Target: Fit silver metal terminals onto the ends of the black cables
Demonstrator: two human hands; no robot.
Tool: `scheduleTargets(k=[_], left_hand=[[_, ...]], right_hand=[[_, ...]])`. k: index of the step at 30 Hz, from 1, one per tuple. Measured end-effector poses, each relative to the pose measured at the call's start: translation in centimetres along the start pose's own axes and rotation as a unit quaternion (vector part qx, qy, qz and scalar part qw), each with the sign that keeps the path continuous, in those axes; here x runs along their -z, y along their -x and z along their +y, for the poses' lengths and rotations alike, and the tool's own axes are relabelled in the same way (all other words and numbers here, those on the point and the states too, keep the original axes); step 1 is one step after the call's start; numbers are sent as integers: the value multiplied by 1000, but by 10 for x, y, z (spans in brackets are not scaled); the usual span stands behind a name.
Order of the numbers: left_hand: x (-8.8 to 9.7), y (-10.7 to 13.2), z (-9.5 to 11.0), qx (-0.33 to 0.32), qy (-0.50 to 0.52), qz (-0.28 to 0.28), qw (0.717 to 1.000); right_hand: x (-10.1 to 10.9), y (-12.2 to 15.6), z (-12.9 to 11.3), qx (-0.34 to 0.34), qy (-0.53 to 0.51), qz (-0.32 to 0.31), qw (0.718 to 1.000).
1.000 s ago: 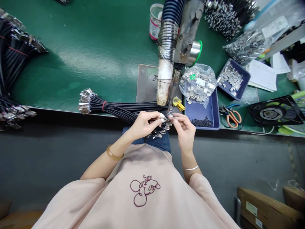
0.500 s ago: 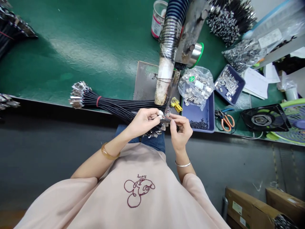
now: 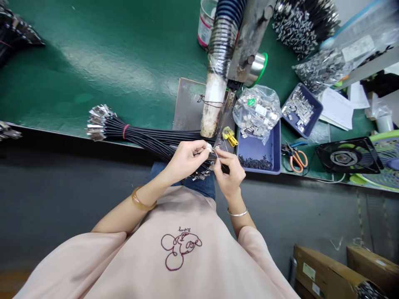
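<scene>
Black slender cables with silvery metal connectors (image 3: 149,133) lie in a bundle to the left of the shallow blue-purple plastic tray (image 3: 274,145), along the near edge of the green desk (image 3: 124,62). A red band (image 3: 125,131) binds them toward their far left end. At the other end, nearer the tray, loose connectors (image 3: 201,173) hang just below the left hand (image 3: 187,161).

The step in hand appears to be close work on one cable end, below the narrow metal bar (image 3: 227,106) that slants down just left of the tray. The next move, I judge, calls for keeping that end steady while the other hand works at it.

The left hand's thumb and index finger pinch the cable end between their tips. The right hand (image 3: 230,172), between it and the tray, meets it with bent fingers beside a fine pale strand; blur hides whether they grip it.
</scene>
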State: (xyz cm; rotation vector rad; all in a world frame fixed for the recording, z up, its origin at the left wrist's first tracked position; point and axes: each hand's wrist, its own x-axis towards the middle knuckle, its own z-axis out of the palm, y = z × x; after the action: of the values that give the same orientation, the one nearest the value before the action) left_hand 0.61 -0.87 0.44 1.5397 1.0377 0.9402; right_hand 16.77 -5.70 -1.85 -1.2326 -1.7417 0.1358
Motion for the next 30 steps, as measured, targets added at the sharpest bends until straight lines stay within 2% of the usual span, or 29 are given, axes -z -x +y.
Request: scheduleTargets(k=[16,25,27,30], left_hand=[[-2,-2,-1,1,28,31,999],[1,0,-1,11,12,-13,1000],[2,0,0,9,5,-19,1000],[3,2,0,-3,-19,-26,999]], right_hand=[[0,-4,0,-13,7,-8,1000],[2,3,2,46,40,-8,998],[4,3,1,25,24,-15,999],[8,0,-3,-50,-17,-19,998]])
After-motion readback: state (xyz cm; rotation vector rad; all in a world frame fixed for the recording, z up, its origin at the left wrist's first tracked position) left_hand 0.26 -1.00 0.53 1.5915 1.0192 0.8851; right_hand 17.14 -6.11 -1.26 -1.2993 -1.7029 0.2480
